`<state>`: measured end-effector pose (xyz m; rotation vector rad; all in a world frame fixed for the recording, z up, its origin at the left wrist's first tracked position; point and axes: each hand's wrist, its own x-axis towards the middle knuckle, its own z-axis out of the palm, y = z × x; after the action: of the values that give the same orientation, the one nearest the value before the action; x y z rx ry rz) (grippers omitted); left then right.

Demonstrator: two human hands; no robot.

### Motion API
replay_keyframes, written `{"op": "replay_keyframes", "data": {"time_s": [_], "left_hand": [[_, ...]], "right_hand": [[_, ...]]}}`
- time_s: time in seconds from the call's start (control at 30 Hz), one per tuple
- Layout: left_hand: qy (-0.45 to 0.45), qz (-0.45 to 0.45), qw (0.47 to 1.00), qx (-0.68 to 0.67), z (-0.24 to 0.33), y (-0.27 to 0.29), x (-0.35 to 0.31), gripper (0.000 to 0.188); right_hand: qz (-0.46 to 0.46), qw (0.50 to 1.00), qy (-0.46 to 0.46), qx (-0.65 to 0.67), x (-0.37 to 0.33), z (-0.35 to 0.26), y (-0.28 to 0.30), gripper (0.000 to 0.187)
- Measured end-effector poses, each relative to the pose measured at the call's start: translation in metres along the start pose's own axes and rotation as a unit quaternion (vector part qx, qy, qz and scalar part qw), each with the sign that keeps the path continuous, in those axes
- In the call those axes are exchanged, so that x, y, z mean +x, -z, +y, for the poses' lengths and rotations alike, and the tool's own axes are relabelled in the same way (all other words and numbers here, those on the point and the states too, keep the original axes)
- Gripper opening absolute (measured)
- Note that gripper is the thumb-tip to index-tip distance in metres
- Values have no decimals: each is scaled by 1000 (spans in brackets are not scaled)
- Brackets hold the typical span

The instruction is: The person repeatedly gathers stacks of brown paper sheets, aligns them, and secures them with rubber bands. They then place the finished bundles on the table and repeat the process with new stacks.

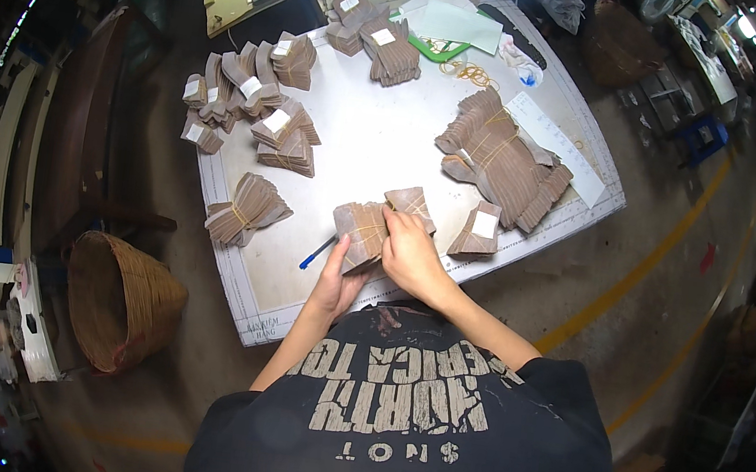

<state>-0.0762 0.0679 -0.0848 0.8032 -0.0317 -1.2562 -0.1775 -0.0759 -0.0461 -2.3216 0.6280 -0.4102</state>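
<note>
On a white-topped bench (363, 126), a thick bundle of brown, flat-cut pieces wrapped in thin yellow bands (361, 225) sits near the person's body, gripped by the left hand (330, 285), its thumb along the bundle's left side and its fingers curled under the near edge. The right hand (415, 259) comes over from the right with bent fingers (390, 220) touching the bundle's right edge, though whether they pinch a band cannot be told. A smaller banded brown stack (413, 204) lies just beyond those fingers, and a slim blue pen (317, 253) rests left of the bundle.
</note>
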Motion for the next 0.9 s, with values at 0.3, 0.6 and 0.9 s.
{"op": "replay_keyframes", "data": {"time_s": [0.3, 0.6, 0.9], "left_hand": [[-12, -50, 983, -179, 1, 22, -28, 86], [-26, -76, 978, -194, 14, 7, -24, 97], [-20, -62, 979, -195, 27, 9, -31, 95]], "right_hand": [[-158, 861, -146, 460, 7, 4, 14, 45], [8, 943, -107, 316, 1, 27, 11, 39], [51, 871, -190, 450, -11, 13, 7, 52]]}}
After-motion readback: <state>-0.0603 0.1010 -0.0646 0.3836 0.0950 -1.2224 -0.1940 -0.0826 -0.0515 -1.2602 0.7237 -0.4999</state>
